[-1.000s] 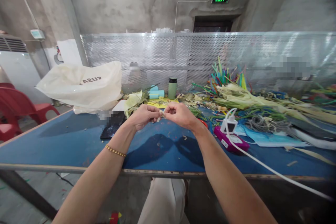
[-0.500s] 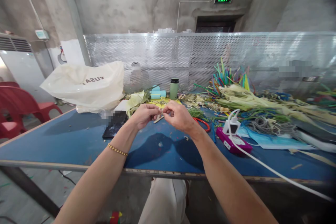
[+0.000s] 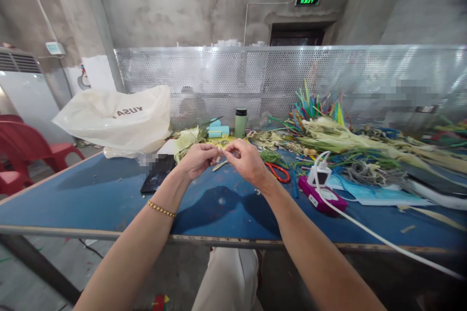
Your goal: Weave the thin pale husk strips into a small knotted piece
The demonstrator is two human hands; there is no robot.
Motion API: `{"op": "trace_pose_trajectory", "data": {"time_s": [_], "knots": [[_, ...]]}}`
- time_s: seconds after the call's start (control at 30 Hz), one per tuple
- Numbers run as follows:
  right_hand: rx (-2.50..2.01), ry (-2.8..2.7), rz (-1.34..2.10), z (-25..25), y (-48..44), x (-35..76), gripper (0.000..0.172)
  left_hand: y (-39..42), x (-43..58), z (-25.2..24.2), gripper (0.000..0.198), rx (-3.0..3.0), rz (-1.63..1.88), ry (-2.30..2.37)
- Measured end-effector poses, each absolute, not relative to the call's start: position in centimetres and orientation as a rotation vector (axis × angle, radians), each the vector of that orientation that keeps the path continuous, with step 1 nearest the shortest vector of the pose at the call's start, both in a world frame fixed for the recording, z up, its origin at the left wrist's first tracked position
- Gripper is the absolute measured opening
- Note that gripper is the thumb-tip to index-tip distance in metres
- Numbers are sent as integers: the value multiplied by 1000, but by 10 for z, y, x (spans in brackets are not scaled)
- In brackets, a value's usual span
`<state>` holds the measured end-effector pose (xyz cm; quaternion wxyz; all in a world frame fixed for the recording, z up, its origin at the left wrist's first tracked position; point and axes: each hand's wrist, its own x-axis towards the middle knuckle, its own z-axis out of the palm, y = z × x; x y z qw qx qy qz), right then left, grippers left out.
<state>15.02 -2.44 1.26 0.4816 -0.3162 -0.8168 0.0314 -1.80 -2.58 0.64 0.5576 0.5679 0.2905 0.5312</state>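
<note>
My left hand (image 3: 200, 159) and my right hand (image 3: 247, 159) meet fingertip to fingertip above the blue table (image 3: 215, 211). Both are closed in a pinch on a small pale piece, too small to make out. Just under the fingers lies a thin pale strip (image 3: 219, 166) on the table. Behind the hands is a yellow sheet (image 3: 233, 141) strewn with scraps, and pale green husks (image 3: 187, 141) lie by my left hand. Red-handled scissors (image 3: 278, 173) rest to the right of my right hand.
A dark tablet (image 3: 157, 175) and a large white bag (image 3: 120, 121) are at left. A green bottle (image 3: 240, 123) stands at the back. On the right are a purple power strip (image 3: 323, 197) with a white cable, husk bundles (image 3: 335, 133), coloured pipe cleaners (image 3: 314, 107) and a blue mask (image 3: 383, 195).
The fingertips have drawn a little closer together, and my right hand has shifted slightly left. The whole view has moved slightly. Both hands keep their pinch.
</note>
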Motion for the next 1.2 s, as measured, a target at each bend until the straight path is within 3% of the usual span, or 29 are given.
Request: {"op": "trace_pose_trajectory", "data": {"time_s": [0.4,0.73,1.2], "knots": [[-868,-1950,220,14,-20,152,9,-29,-14,7,23,1355,1290,660],[-851,-1911,331,17,-21,155,19,-32,-13,8,24,1320,1328,647],[-836,-2027,376,15,-18,159,15,-33,-12,8,24,1379,1283,668]]}}
